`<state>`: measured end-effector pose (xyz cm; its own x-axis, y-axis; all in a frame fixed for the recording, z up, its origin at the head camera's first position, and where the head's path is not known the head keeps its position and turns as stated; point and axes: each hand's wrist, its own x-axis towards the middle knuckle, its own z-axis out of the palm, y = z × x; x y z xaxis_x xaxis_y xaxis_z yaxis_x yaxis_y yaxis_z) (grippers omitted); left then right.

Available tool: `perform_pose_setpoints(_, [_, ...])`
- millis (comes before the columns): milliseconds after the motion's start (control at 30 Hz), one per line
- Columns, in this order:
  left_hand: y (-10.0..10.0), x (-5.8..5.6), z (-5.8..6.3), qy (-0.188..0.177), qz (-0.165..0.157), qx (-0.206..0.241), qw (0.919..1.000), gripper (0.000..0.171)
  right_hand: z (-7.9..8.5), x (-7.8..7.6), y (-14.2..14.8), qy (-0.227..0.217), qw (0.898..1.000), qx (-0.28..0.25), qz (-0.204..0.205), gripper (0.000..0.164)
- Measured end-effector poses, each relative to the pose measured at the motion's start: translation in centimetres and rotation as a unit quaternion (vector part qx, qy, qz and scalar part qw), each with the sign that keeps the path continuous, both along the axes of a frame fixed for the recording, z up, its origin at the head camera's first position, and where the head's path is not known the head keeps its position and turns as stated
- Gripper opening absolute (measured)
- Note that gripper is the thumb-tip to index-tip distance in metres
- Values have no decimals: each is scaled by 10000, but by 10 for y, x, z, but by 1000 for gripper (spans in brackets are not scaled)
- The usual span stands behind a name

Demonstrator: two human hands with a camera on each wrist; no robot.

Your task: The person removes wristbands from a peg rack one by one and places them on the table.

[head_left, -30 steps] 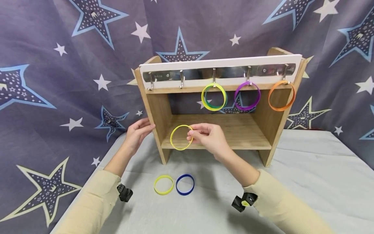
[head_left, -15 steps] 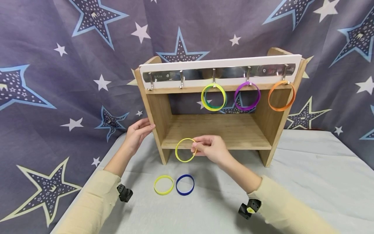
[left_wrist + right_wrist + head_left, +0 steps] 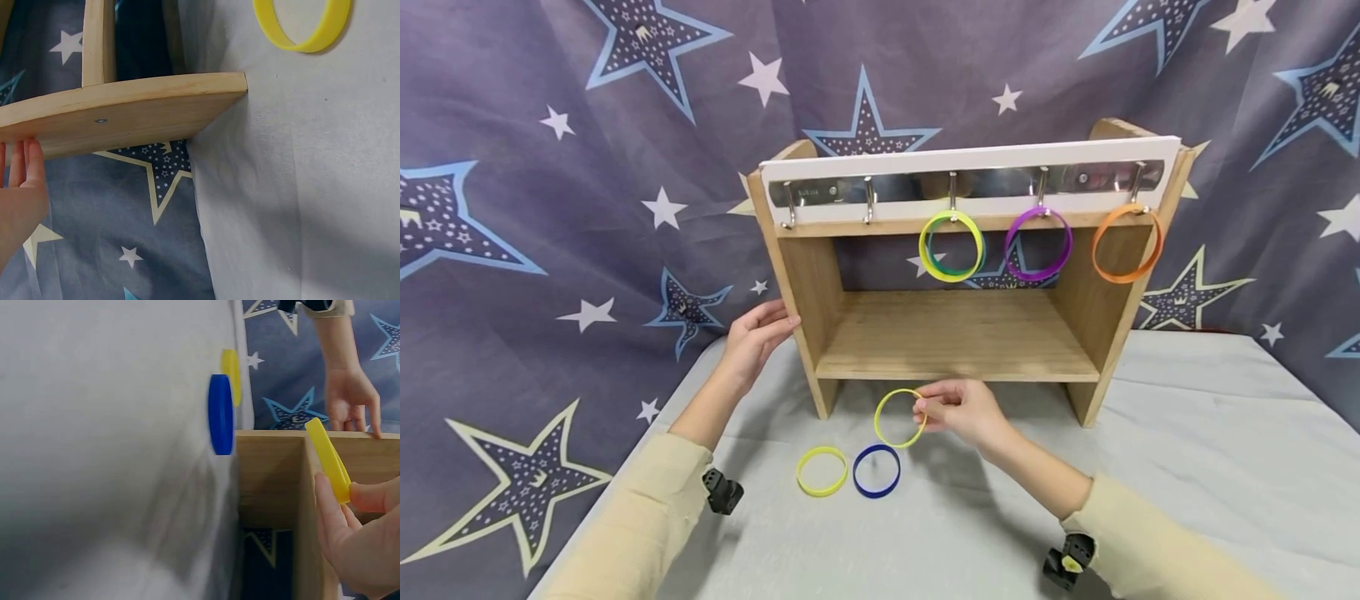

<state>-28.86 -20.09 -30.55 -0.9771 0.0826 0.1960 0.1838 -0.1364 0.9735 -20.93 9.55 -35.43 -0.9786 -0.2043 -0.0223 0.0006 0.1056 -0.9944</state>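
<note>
In the head view, the right hand (image 3: 966, 408) is pinching a yellow ring (image 3: 877, 423) by its right-hand rim, thumb against curled fingers, leaving most of the loop exposed; it is hanging above the bench (image 3: 1210, 417), in front of the wooden rack (image 3: 955, 333) near the far edge. The left hand (image 3: 756, 337) is resting nearly straight fingers on the rack's left side, gripping nothing, apparently steadying it. Toward the bench's left edge, a second yellow ring (image 3: 822, 493) and a blue ring (image 3: 876, 495) are lying just beside each other, the nearest obstacles below the held ring. Along the hook rail (image 3: 910, 190), lime (image 3: 922, 250), green (image 3: 953, 272), purple (image 3: 1033, 277) and orange (image 3: 1097, 257) rings are hanging. In the left wrist view, fingertips are touching the side panel, and a yellow ring is lying beyond it on the bench. In the right wrist view, thumb and fingers are squeezing the yellow ring's band from opposite faces, well clear of the blue ring, while the panel is standing behind it.
</note>
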Motion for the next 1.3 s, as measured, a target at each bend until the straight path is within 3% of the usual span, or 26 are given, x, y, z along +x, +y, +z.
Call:
perform_pose_setpoints(600, [-2, -1, 1, -80, 29, -81, 9999, 45, -30, 4, 25, -509, 9970, 414, 412, 33])
perform_pose_setpoints(900, [0, -2, -2, -121, 21, -47, 9999, 44, -43, 9, 33, -802, 9906, 544, 963, 31])
perform_pose_setpoints(1033, [0, -2, -2, -138, 24, -90, 9999, 48, -45, 7, 34, -791, 9889, 565, 1127, 31])
perform_pose_setpoints(1300, [-1, -1, -1, -89, 63, -137, 9998, 47, -38, 5, 40, -414, 9806, 1126, 1548, 32])
